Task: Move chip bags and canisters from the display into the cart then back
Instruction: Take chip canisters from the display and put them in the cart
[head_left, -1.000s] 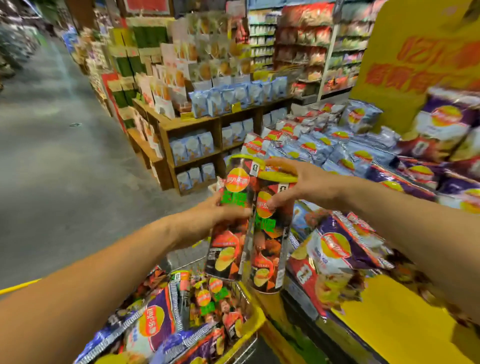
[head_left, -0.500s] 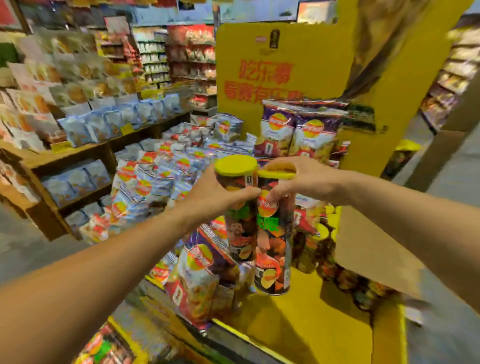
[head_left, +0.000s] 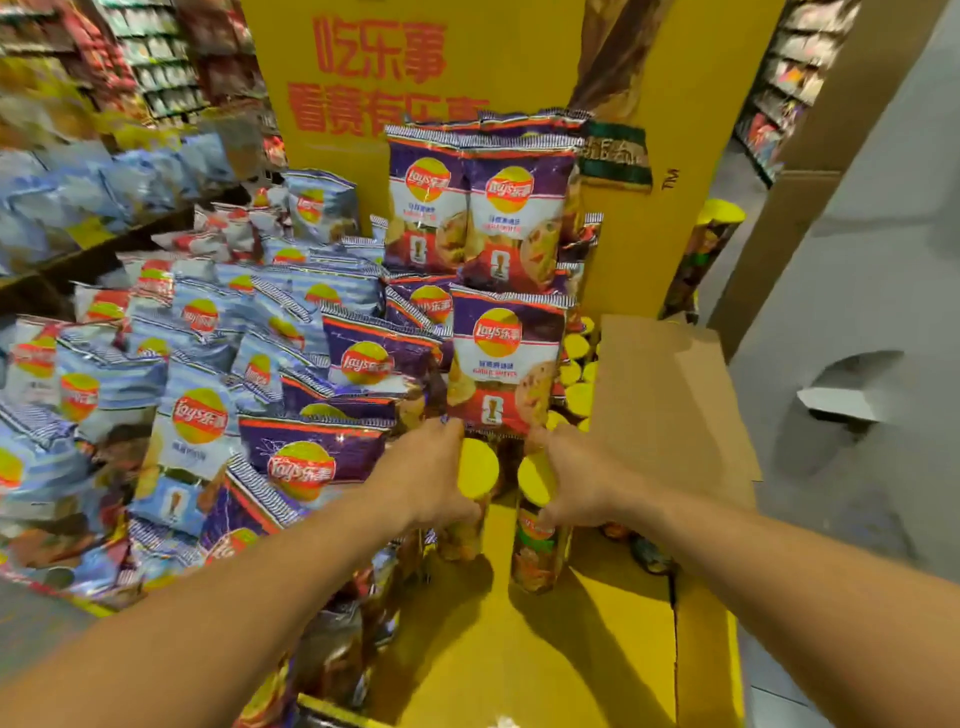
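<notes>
Both bare forearms are stretched forward and slightly downward from the lower corners of the view, converging over the yellow cardboard display floor (head_left: 519, 649). The left hand (head_left: 423, 480) is wrapped around the upper part of a tall chip canister with a yellow plastic lid (head_left: 475, 470), thumb side toward the lid, fingers curled round the tube. The right hand (head_left: 576, 486) is clasped in the same manner around a second yellow-lidded chip canister with an orange and green printed body (head_left: 535, 540), whose base is seen just above or on the display floor; contact cannot be told. The two canisters are held upright, just beside each other, with a narrow gap between them. The body of the left canister is largely hidden by the hand and blurred.

Directly behind the hands a purple and white foil chip bag (head_left: 506, 364) is stood upright, with more purple bags (head_left: 478, 208) stacked above it against the yellow printed backboard with red characters (head_left: 374, 78). To the right, a cluster of yellow canister lids (head_left: 576, 374) is seen beside a brown cardboard flap (head_left: 670, 405). To the left, a heap of pale blue chip bags (head_left: 202, 415) is piled.
</notes>
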